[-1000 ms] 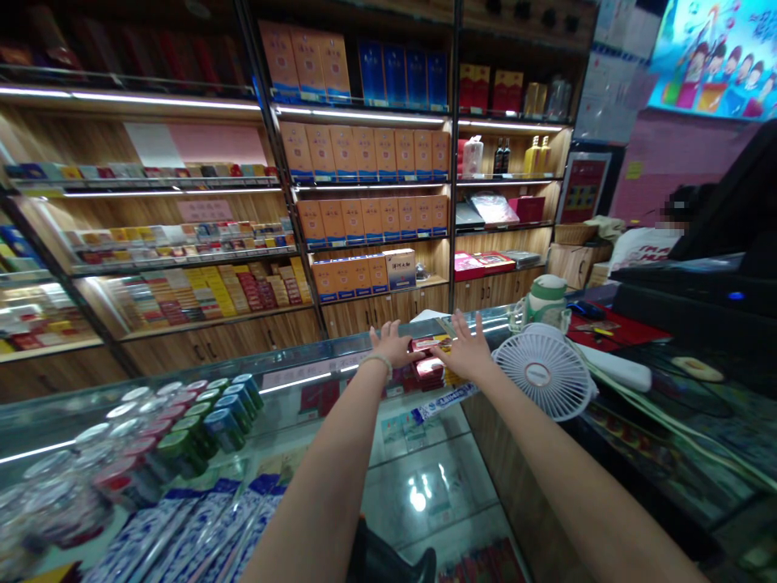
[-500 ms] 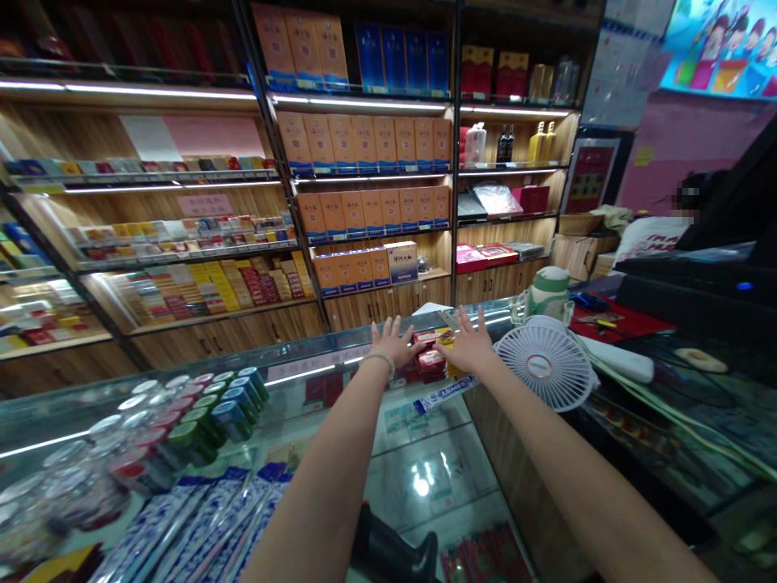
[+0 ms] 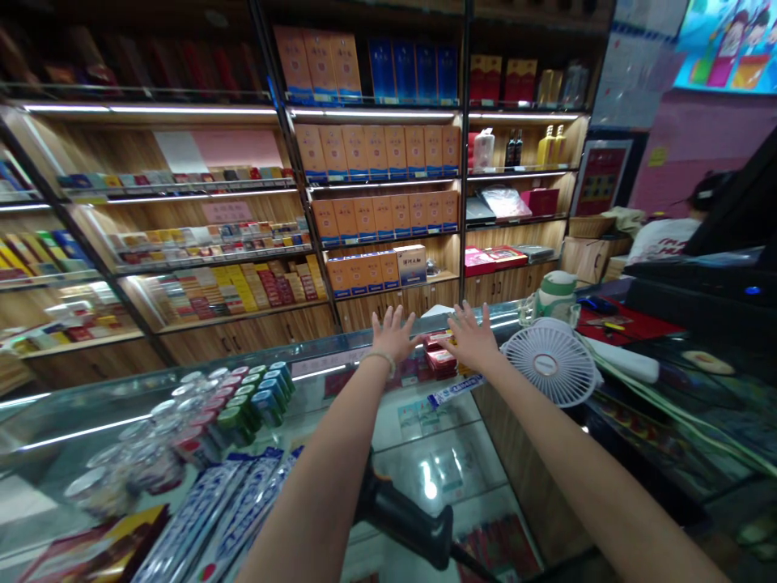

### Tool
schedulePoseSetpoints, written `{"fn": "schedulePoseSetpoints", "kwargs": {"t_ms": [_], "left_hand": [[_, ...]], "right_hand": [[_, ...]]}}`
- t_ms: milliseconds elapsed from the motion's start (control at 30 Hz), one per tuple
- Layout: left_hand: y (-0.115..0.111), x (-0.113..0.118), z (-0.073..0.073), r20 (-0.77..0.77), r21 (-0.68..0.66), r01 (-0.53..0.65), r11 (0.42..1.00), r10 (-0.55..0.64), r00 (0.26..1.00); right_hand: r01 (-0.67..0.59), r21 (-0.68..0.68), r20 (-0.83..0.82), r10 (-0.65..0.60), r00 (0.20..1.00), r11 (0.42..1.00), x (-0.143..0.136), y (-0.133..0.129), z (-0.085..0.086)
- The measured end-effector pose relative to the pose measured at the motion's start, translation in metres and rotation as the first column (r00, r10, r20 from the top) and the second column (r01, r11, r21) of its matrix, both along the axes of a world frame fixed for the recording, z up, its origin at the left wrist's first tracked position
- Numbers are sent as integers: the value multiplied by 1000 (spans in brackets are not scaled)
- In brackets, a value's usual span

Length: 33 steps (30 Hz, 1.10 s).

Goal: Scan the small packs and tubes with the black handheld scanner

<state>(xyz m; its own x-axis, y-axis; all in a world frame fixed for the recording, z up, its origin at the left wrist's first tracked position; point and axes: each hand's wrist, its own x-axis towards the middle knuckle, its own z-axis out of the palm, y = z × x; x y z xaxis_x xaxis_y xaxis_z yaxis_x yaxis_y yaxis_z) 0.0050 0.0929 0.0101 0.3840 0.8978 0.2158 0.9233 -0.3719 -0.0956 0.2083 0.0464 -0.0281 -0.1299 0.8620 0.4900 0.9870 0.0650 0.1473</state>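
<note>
Both arms stretch forward over a glass display counter [image 3: 388, 444]. My left hand [image 3: 393, 338] is open, fingers spread, with a bracelet at the wrist and nothing held. My right hand [image 3: 476, 340] is open too, its fingers apart, just to the right of a small stack of red packets [image 3: 441, 362]. The stack sits between the two hands; whether a fingertip touches it I cannot tell. Nearer me lies a blue and white wrapped strip [image 3: 454, 390]. Under my left forearm, a black handheld scanner [image 3: 408, 518] with a cable is partly hidden.
A white fan [image 3: 549, 364] and a green-and-white jug [image 3: 555, 298] stand by my right arm. Left are rows of small cans [image 3: 267, 397], clear jars [image 3: 146, 453] and long blue packets [image 3: 224, 510]. Boxed shelves [image 3: 388, 219] line the back; a person [image 3: 668, 236] is at far right.
The view has shifted left, so shelves and counter goods appear further right. My left hand sits slightly farther from the red packets; both hands stay open and spread.
</note>
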Motion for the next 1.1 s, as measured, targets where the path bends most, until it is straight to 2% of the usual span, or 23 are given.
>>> {"fn": "schedulePoseSetpoints", "kwargs": {"t_ms": [167, 300, 533, 733, 933, 1100], "left_hand": [[-32, -28, 23, 9, 116, -8, 993, 7, 1000], [-60, -56, 33, 16, 188, -25, 982, 22, 1000], [-105, -113, 38, 54, 281, -71, 957, 58, 997], [-156, -158, 44, 74, 344, -127, 930, 108, 991], [-202, -203, 47, 63, 327, -182, 927, 171, 983], [-234, -257, 46, 57, 329, -251, 911, 246, 968]], "right_hand": [[-58, 122, -18, 61, 998, 991, -21, -13, 10], [-108, 190, -23, 115, 993, 976, -44, -25, 17], [-161, 190, -27, 169, 985, 969, -91, -59, 33], [-241, 180, -102, 262, 960, 954, -140, -94, 48], [-337, 171, -106, 357, 928, 926, -185, -119, 49], [-410, 148, -131, 429, 894, 900, -229, -139, 48]]}}
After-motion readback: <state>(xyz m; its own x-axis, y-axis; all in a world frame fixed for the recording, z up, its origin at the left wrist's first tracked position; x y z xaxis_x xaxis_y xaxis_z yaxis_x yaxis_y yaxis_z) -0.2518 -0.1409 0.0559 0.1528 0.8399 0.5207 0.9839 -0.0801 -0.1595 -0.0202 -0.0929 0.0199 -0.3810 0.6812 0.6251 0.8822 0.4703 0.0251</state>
